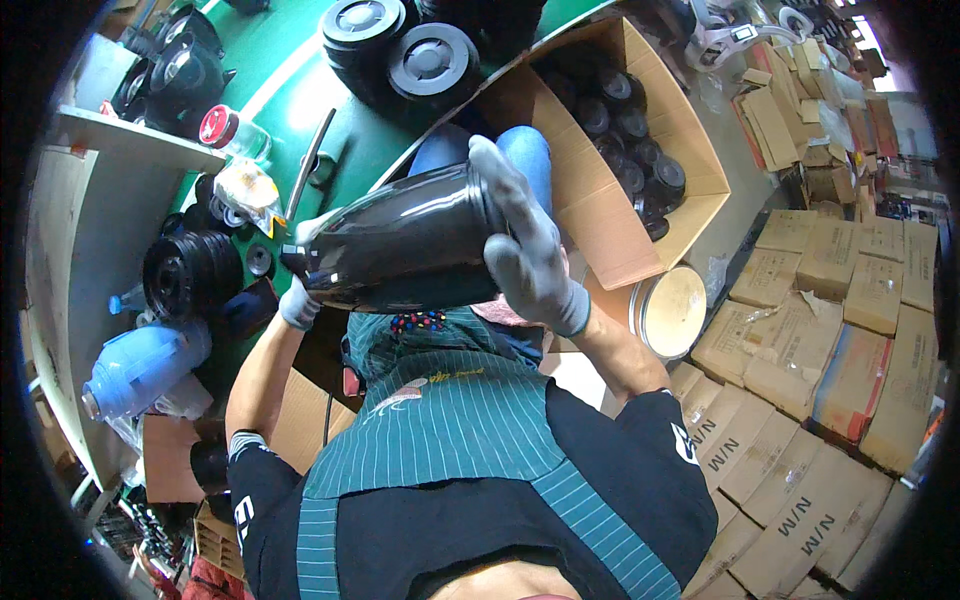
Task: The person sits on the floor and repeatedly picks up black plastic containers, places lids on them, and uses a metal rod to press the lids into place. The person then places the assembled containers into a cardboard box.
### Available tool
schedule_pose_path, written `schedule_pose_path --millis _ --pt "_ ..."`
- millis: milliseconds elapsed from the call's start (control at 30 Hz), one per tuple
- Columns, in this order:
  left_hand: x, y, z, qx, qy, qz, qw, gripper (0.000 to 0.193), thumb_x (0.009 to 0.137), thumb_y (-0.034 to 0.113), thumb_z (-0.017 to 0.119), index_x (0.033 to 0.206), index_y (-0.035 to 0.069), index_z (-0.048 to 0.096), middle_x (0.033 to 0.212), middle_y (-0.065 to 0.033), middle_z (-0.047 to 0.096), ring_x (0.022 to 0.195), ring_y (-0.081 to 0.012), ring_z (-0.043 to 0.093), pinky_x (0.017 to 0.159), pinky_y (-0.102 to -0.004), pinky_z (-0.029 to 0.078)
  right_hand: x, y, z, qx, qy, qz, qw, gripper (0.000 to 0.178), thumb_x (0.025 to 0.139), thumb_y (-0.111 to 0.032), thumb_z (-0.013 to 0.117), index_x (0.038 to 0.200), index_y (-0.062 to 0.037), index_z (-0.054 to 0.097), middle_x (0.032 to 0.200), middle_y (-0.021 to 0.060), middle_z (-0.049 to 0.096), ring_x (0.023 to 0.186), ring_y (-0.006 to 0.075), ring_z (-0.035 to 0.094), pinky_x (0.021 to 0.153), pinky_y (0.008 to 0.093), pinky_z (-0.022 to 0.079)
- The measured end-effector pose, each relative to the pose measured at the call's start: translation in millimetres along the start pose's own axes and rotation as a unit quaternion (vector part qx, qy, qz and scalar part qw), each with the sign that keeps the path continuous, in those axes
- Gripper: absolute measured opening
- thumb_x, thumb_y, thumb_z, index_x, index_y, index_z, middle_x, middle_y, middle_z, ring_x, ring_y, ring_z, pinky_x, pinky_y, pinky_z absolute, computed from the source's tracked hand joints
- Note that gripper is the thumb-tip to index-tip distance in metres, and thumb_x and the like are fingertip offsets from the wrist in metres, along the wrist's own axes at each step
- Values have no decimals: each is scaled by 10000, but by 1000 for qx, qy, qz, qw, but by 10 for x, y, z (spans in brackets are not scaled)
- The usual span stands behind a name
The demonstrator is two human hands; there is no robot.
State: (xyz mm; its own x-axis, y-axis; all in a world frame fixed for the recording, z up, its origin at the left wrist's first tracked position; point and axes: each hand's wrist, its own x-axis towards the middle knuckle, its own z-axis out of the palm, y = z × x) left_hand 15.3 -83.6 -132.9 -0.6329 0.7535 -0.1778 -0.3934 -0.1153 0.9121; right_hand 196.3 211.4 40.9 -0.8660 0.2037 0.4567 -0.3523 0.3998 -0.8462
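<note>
A glossy black tapered jar (400, 240) lies tilted sideways across my lap, its wide rimmed end to the right. My left hand (303, 302), in a pale glove, is closed around the narrow left end; most of its fingers are hidden behind the jar. At the wide end, my grey-gloved right hand (530, 255) spans the rim, with fingers and thumb spread across it. The jar's mouth is turned toward that palm, so I cannot see inside it. A small black part (295, 262) juts from the narrow end.
An open carton (610, 240) of black round parts stands at the right. Black round lids (433, 60) are stacked on the green table (290, 95). A red-lidded jar (235, 132), stacked black rings (190, 272) and a blue bottle (148, 370) are at left. Cartons (790, 350) fill the right side.
</note>
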Motion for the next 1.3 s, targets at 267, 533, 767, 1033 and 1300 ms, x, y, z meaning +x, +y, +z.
schedule_pose_path --millis 267,533,767,1033,1300 --pt "179 1250 884 470 -19 317 824 500 861 231 794 1322 46 737 1260 -183 766 1085 -309 774 950 -404 615 112 193 -179 82 -10 179 980 614 1194 -439 266 1655 -50 386 1646 171 476 1471 293 526 1296 377 287" --pt "20 1047 612 307 29 163 937 545 928 317 768 1319 -57 708 1210 -148 772 1088 -216 735 1008 -359 568 -204 234 -373 121 -102 195 968 978 1067 -695 410 1712 -20 120 1766 238 158 1634 355 182 1330 416 113" --pt "59 1588 931 618 -106 402 667 358 1014 206 660 1252 -46 749 1175 -195 788 1052 -245 779 944 -359 599 -111 125 -254 214 -93 402 886 798 1146 -557 355 1694 11 237 1732 158 310 1607 245 277 1314 347 193" --pt "-56 723 520 231 -40 107 966 504 951 175 759 1412 7 645 1350 -132 701 1167 -237 690 1047 -394 556 -246 231 -108 24 -68 23 997 929 1087 -641 435 1720 -22 153 1752 261 189 1630 368 210 1313 433 201" --pt "98 1040 683 328 -30 143 933 470 870 154 789 1314 7 737 1266 -133 777 1092 -219 766 976 -379 606 -221 83 -194 22 -86 192 977 851 1114 -583 320 1707 1 146 1724 233 217 1601 338 245 1317 432 192"
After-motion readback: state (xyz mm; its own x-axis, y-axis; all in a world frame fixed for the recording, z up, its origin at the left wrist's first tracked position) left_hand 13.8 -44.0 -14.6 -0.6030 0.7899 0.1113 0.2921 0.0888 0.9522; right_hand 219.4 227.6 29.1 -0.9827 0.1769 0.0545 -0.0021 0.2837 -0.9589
